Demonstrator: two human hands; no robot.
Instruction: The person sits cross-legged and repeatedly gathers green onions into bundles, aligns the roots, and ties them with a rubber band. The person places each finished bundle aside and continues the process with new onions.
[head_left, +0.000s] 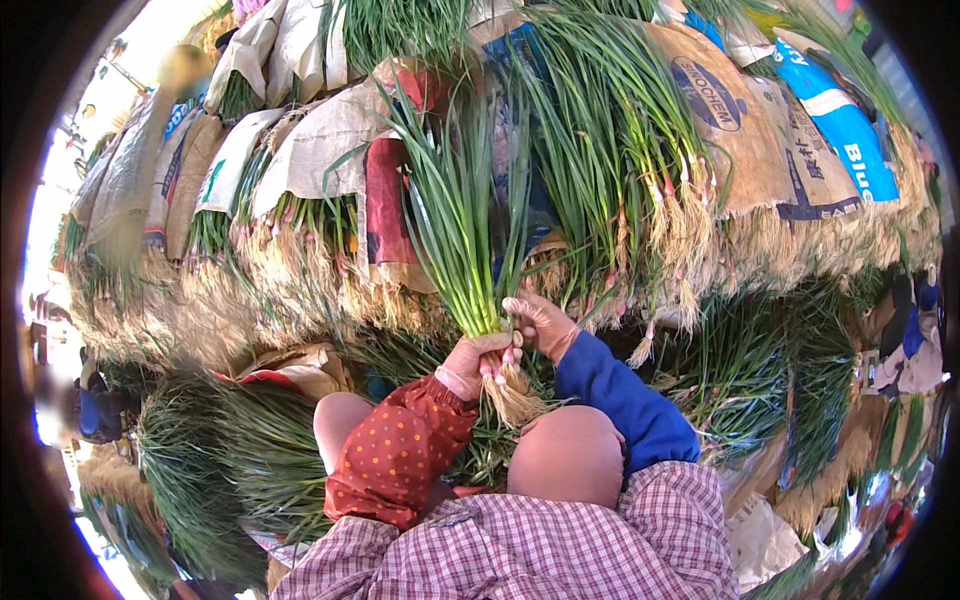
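Note:
A bunch of spring onions (471, 281) stands fanned out in front of me, green leaves pointing away and pale roots (514, 401) hanging towards me. My left hand (466, 365), in a thin glove and a red polka-dot sleeve, grips the bunch just above its pinkish bulbs. At the right side of the stalks is my right hand (547, 326), also thinly gloved, below a blue sleeve. Its bent fingertips are at the bulb end; whether they pinch a stalk cannot be made out. Loose spring onions (637, 165) lie on the pile just beyond, to the right.
A long stacked row of spring onions, roots (285, 262) facing me, spans the view under woven sacks (330, 142). More onion greens lie low at left (195, 450) and right (735, 367). My bare knees (566, 454) are close below my hands.

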